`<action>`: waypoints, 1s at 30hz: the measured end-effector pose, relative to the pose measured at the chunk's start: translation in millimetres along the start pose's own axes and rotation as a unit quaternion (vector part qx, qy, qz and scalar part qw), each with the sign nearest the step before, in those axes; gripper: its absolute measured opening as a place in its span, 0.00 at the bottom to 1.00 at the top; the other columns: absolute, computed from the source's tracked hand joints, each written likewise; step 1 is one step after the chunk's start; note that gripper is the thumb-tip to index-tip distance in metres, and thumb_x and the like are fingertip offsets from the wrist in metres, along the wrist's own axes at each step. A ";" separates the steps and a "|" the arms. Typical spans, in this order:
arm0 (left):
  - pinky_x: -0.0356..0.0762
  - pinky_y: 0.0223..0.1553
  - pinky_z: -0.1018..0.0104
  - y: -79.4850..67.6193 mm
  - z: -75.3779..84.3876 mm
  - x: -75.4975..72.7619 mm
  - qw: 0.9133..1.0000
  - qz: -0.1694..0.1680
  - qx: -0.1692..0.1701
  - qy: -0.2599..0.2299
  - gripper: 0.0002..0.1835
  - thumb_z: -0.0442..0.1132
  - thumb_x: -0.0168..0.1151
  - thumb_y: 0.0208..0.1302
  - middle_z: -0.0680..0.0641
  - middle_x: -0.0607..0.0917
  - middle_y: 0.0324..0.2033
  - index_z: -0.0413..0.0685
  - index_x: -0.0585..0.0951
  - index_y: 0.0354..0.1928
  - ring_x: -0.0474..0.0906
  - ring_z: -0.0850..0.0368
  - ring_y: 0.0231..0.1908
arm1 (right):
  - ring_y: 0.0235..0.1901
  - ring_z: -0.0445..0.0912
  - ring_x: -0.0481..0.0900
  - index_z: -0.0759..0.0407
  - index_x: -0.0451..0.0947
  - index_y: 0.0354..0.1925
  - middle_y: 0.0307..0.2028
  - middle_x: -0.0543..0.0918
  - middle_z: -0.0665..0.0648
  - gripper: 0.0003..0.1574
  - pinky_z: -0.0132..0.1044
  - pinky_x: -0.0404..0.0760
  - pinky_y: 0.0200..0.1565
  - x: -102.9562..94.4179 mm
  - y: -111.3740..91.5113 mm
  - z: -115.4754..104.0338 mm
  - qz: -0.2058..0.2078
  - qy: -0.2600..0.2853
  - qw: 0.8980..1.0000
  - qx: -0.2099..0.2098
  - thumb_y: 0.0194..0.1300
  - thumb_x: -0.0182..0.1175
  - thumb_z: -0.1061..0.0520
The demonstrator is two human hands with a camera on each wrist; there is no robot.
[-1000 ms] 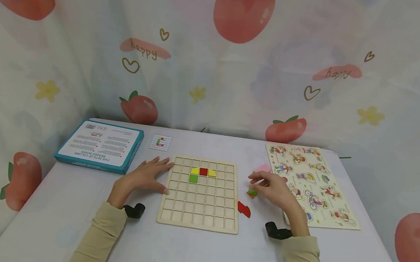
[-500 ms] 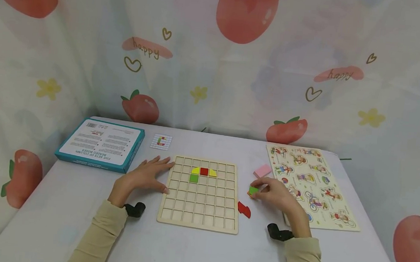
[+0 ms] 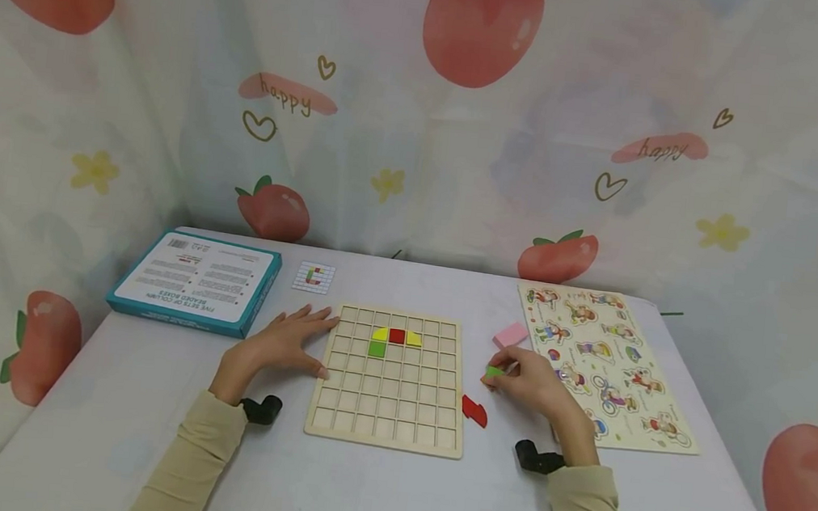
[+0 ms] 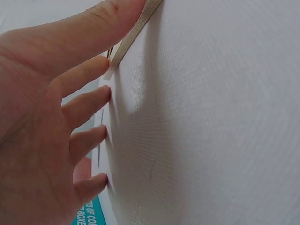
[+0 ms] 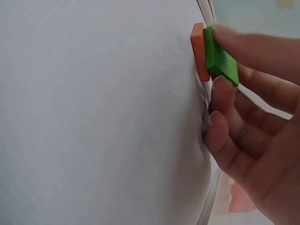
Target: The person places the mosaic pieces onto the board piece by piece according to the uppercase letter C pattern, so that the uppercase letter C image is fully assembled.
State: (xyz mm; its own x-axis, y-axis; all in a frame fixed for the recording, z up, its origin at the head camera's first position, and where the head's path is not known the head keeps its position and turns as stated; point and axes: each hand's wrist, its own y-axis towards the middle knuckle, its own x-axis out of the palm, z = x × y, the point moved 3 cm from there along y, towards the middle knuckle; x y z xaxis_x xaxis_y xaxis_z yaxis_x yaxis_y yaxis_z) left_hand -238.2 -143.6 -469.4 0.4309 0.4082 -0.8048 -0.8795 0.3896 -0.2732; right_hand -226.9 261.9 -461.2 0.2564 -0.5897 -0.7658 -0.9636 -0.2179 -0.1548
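On the table lies a wooden grid board (image 3: 386,416). Yellow quarter-round tiles (image 3: 413,338) flank a red square tile (image 3: 397,336) in one row, and a green tile (image 3: 376,349) sits below the left one. My left hand (image 3: 288,341) is spread, its thumb and a fingertip at the board's left edge. Right of the board, my right hand (image 3: 526,377) pinches a green square tile (image 5: 224,63) between thumb and finger. In the right wrist view an orange tile (image 5: 199,52) lies directly under the green one. Red tiles (image 3: 474,411) lie by the board's right edge.
Pink tiles (image 3: 511,335) lie beyond my right hand. A puzzle board (image 3: 614,371) with cartoon figures is at the right. A small pattern card (image 3: 314,277) lies behind the grid board, with a teal-edged box (image 3: 195,281) at the back left. A printed curtain hangs behind.
My right hand has come down onto the green tile and now pinches it, uncovering the pink tiles behind. My left hand has stayed at the board's edge.
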 end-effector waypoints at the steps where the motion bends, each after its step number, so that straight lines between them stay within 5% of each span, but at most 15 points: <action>1: 0.35 0.78 0.30 -0.3 0.1 0.2 1.000 0.000 0.000 -0.001 0.53 0.54 0.79 0.53 0.43 0.56 0.81 0.53 0.64 0.79 0.42 0.35 0.81 | 0.35 0.45 0.77 0.58 0.83 0.42 0.36 0.84 0.53 0.09 0.37 0.77 0.39 -0.3 0.0 -0.2 0.005 -0.001 1.000 -0.005 0.64 0.70 0.58; 11: 0.35 0.78 0.30 -4.2 1.6 -1.1 1.000 -0.001 0.000 -0.006 0.52 0.53 0.79 0.54 0.43 0.56 0.81 0.53 0.63 0.79 0.42 0.35 0.81 | 0.37 0.46 0.80 0.59 0.85 0.50 0.40 0.87 0.54 0.12 0.34 0.81 0.41 -1.1 -1.9 -3.3 0.018 0.021 0.999 -0.038 0.70 0.64 0.62; 22: 0.34 0.78 0.31 -2.8 3.1 -1.4 1.000 -0.002 -0.001 -0.008 0.52 0.54 0.79 0.53 0.44 0.56 0.81 0.53 0.64 0.79 0.41 0.36 0.81 | 0.36 0.50 0.87 0.67 0.82 0.54 0.42 0.89 0.65 0.15 0.33 0.85 0.35 4.8 -3.0 -19.1 0.019 0.150 0.988 -0.039 0.70 0.61 0.65; 27: 0.34 0.78 0.32 -2.9 4.1 -1.8 1.000 -0.004 -0.004 -0.011 0.53 0.53 0.79 0.53 0.44 0.56 0.81 0.54 0.64 0.79 0.41 0.37 0.81 | 0.37 0.52 0.86 0.68 0.80 0.59 0.42 0.90 0.66 0.21 0.31 0.78 0.28 14.0 -1.0 -29.3 -0.004 0.192 0.981 -0.039 0.70 0.62 0.65; 30: 0.34 0.78 0.32 -2.7 3.5 -2.1 1.000 -0.003 -0.007 -0.008 0.53 0.53 0.79 0.54 0.44 0.56 0.81 0.54 0.64 0.79 0.41 0.37 0.81 | 0.40 0.53 0.88 0.69 0.79 0.61 0.43 0.90 0.66 0.23 0.28 0.79 0.34 19.3 -0.3 -37.9 -0.018 0.203 0.978 -0.051 0.69 0.64 0.64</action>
State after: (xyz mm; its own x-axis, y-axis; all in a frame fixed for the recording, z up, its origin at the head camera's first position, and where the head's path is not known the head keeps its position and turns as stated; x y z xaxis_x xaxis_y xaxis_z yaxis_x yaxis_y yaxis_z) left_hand -236.0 -142.6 -465.1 0.4400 0.4190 -0.7942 -0.8791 0.3814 -0.2858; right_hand -218.8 221.1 -452.4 0.3181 -0.8363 -0.4465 -0.9464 -0.3078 -0.0977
